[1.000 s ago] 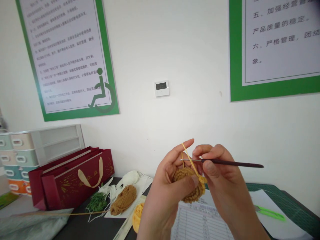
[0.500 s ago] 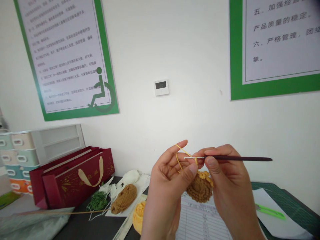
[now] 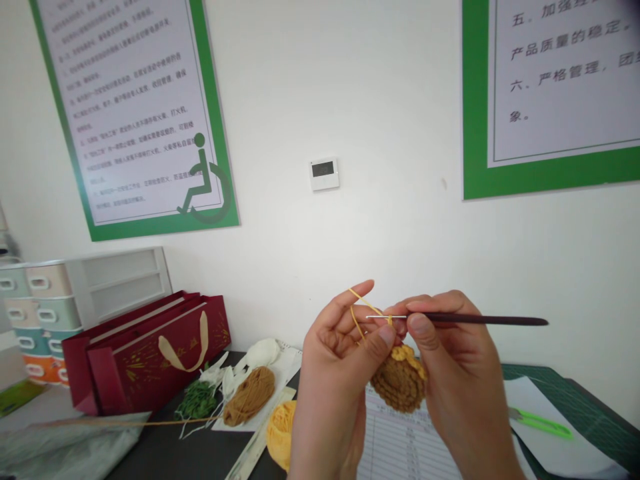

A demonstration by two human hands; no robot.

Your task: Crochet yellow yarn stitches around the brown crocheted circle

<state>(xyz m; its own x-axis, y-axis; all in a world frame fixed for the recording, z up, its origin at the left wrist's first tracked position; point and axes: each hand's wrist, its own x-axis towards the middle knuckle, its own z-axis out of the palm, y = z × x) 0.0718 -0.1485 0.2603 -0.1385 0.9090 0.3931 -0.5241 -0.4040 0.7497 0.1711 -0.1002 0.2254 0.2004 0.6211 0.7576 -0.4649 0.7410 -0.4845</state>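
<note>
My left hand [image 3: 345, 347] pinches the upper edge of a round crochet piece [image 3: 399, 383], brown in the middle with yellow stitches along its top right edge. Yellow yarn [image 3: 367, 301] runs over my raised left index finger and down to the hook. In my right hand [image 3: 453, 353] a crochet hook [image 3: 490, 319] is gripped, its dark handle pointing right and its thin metal shaft pointing left. A yellow loop sits on the shaft, close to my left thumb. The lower fingers of my right hand are partly hidden behind the piece.
A yellow yarn ball [image 3: 281, 433], a brown skein [image 3: 250, 395] and green yarn [image 3: 197, 400] lie left on the dark table. Behind stand a red gift bag [image 3: 150, 360] and drawers [image 3: 55, 313]. Right, a green cutter [image 3: 543, 423] lies on paper over a cutting mat [image 3: 575, 400].
The crochet piece has tilted and dropped slightly in my hands. The hook has shifted very little, its handle end a touch lower and farther right. Both hands keep their hold.
</note>
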